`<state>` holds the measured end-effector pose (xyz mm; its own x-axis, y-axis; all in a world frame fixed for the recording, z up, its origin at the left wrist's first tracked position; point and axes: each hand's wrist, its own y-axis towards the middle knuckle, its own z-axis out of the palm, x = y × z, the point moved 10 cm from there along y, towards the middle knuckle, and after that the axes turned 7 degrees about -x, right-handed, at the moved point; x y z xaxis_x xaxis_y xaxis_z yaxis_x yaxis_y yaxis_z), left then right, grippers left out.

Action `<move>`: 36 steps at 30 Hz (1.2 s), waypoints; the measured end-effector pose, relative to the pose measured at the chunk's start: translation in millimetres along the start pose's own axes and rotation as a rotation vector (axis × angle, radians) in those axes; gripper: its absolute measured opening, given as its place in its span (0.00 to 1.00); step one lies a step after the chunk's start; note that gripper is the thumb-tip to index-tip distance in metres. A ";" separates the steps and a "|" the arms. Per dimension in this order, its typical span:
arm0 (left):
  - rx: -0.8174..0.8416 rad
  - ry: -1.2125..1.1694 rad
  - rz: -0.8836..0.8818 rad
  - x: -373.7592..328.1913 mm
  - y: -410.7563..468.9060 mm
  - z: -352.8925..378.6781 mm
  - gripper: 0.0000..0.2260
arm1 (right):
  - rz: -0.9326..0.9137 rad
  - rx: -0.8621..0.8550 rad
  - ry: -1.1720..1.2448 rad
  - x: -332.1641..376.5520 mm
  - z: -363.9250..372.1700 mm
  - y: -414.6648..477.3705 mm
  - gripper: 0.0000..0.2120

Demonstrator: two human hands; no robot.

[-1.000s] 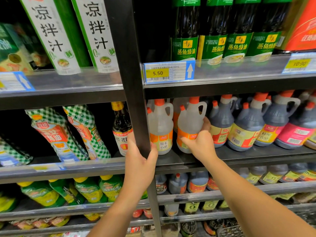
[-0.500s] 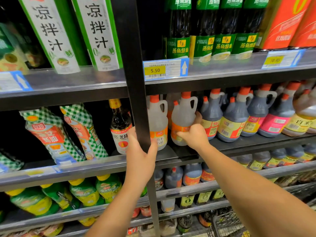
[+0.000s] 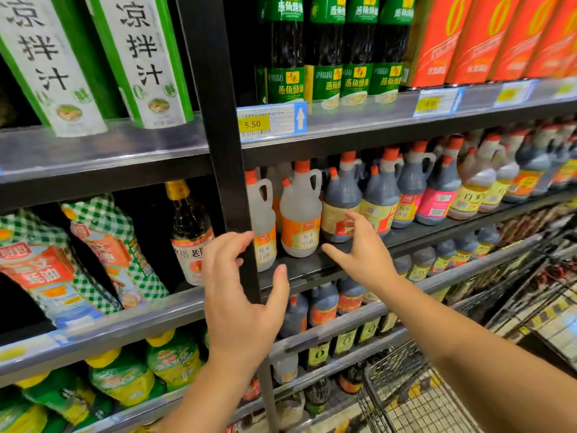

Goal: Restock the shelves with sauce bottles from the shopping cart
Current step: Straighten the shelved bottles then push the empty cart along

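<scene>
Supermarket shelf (image 3: 312, 271): the right hand (image 3: 362, 254) has just let go of the clear jug (image 3: 301, 220), now standing in its row. The left hand (image 3: 240, 301) is off the post (image 3: 224, 120) too. Both are spread and empty, so probably the cart (image 3: 402, 379) next.

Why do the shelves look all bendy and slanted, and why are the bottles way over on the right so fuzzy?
Head view: the wide-angle lens bends straight lines, so the shelf edge slopes up rightward and the green-and-white boxes lean; far-right bottles look smeared, probably from camera movement; the white bottle and 5.50 price tag near the middle are sharp enough to read.
</scene>
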<state>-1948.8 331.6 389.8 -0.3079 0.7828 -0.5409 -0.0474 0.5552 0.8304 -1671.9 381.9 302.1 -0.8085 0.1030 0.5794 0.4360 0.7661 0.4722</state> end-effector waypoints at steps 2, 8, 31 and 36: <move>0.068 -0.043 0.040 -9.9 -5.1 14.4 0.18 | 0.014 0.007 -0.036 -8.5 -6.1 -8.5 0.38; 0.383 -0.191 -0.140 -2.7 -45.3 92.5 0.16 | 0.120 -0.042 -0.122 -62.9 -38.6 -58.8 0.34; 1.467 0.202 -0.314 80.5 -385.3 370.6 0.34 | 1.364 -0.409 -0.258 -342.2 -114.1 -444.4 0.27; 1.534 0.394 -0.324 130.3 -428.5 393.3 0.40 | 1.655 -0.496 -0.383 -356.1 -104.0 -517.9 0.36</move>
<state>-1594.9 306.3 -89.2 -0.6979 0.6001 -0.3909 0.7155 0.6075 -0.3450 -1568.7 -117.4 -79.7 0.5549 0.6829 0.4752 0.8255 -0.5229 -0.2124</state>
